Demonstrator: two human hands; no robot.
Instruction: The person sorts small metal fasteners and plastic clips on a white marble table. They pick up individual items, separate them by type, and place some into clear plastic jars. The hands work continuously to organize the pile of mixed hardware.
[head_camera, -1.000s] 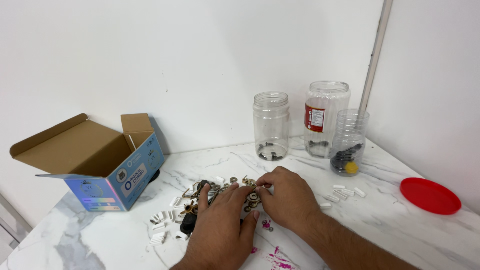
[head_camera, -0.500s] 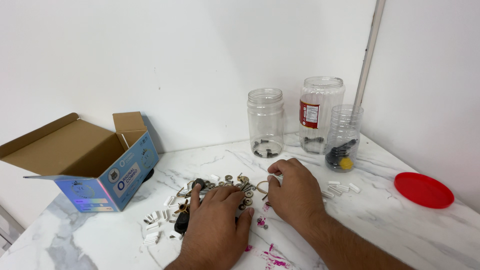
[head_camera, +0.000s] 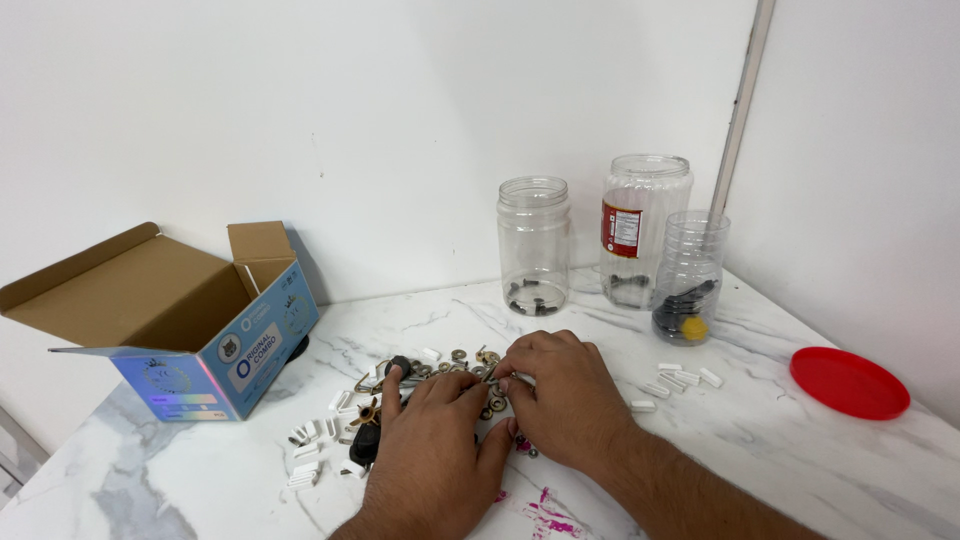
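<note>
My left hand (head_camera: 430, 445) lies flat, palm down, on a heap of small metal rings, washers and dark parts (head_camera: 462, 365) on the marble table (head_camera: 150, 480). My right hand (head_camera: 565, 395) rests beside it, touching it, with fingertips curled down onto the same heap; whether they pinch a piece is hidden. White plastic clips (head_camera: 315, 440) are scattered to the left of my left hand, and more white clips (head_camera: 685, 378) lie to the right of my right hand.
Three clear jars stand at the back: a short jar (head_camera: 534, 245), a tall labelled jar (head_camera: 643, 228), and a ribbed jar (head_camera: 690, 275) holding dark parts and a yellow one. An open cardboard box (head_camera: 170, 320) stands left. A red lid (head_camera: 848, 382) lies right.
The view has drifted slightly, so everything sits a little differently in the frame. Both hands stay on the heap, the right fingertips having shifted a little over the small parts.
</note>
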